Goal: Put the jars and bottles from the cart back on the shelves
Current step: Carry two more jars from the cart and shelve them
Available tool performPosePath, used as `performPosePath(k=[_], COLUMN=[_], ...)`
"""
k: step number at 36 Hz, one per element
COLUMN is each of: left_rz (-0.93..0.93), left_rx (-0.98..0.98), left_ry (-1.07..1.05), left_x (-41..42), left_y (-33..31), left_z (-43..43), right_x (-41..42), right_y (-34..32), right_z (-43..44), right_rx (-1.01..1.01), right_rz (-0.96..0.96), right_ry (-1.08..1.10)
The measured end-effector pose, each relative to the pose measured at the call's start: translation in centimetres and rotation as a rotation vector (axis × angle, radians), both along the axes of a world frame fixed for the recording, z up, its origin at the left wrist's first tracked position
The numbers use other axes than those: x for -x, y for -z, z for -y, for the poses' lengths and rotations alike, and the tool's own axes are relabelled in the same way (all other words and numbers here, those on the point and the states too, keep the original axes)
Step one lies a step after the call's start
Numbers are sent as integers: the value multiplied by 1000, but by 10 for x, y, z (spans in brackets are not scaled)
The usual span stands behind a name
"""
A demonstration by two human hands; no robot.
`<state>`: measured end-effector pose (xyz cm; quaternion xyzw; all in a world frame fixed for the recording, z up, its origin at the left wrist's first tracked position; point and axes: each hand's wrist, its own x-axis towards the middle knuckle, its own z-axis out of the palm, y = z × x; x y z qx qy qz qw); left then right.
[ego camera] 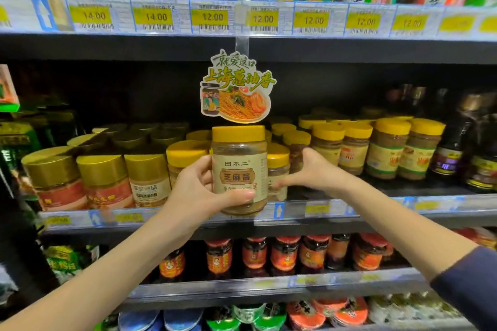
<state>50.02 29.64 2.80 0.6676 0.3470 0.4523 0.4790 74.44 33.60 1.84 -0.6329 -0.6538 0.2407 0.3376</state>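
Directly below the die-cut paper noodle sign, the left hand holds a clear round plastic jar with a yellow lid and beige label upright, just in front of the shelf's grey price rail. Its fingers curl behind the jar and its thumb presses across the label. Below and right of the sign, the right hand reaches a shorter yellow-lidded jar on the shelf, thumb raised, fingers together. The blurred fingertips leave it unclear whether they grip.
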Motion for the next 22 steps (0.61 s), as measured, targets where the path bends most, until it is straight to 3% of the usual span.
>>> performPosePath(k=[6, 10, 22], left_rz=[-18, -22, -75], left_rx=[8, -1, -57], left_ry=[35, 68, 148], left_x=[-21, -45, -89], left_y=[0, 0, 11], left_z=[2, 2, 4], right_x=[-16, -13, -16], right_y=[-57, -71, -64], right_z=[48, 68, 78], right_rx=[-106, -1, -104], right_rz=[-129, -202, -132], right_ry=[-94, -228, -202])
